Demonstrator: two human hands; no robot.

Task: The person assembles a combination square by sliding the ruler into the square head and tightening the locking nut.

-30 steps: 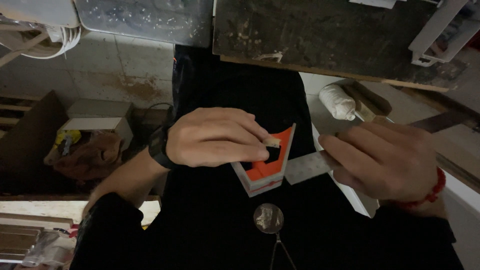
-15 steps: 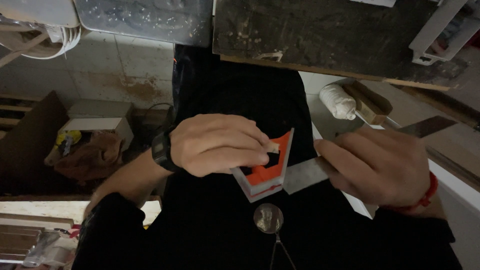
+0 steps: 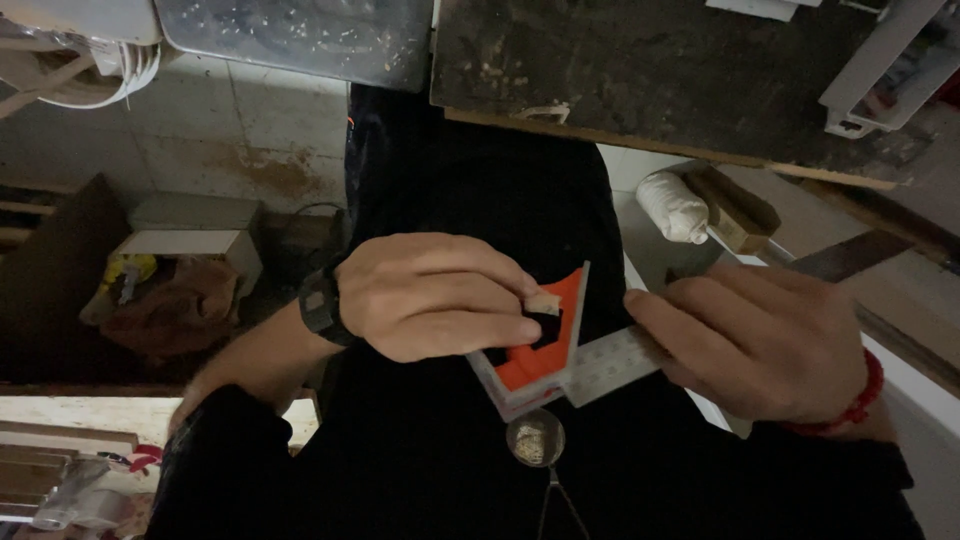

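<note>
A combination square with an orange and grey head (image 3: 530, 360) and a steel ruler blade (image 3: 620, 358) is held in front of my dark clothing. My left hand (image 3: 430, 297), with a black watch at the wrist, grips the orange head, thumb pressed on its black knob area. My right hand (image 3: 765, 340), with a red cord bracelet, wraps around the blade, whose far end (image 3: 850, 255) sticks out past the hand to the upper right. A small round metal pendant (image 3: 535, 440) hangs just below the head.
A dark worn board (image 3: 650, 70) spans the top. A white roll (image 3: 672, 207) and a wooden block (image 3: 735, 210) lie at right. A cardboard box (image 3: 190, 245) and brown bag (image 3: 165, 315) sit at left on a tiled floor. White cables (image 3: 90, 70) hang top left.
Both hands and the square have shifted slightly right and up; the grip on head and blade stays the same.
</note>
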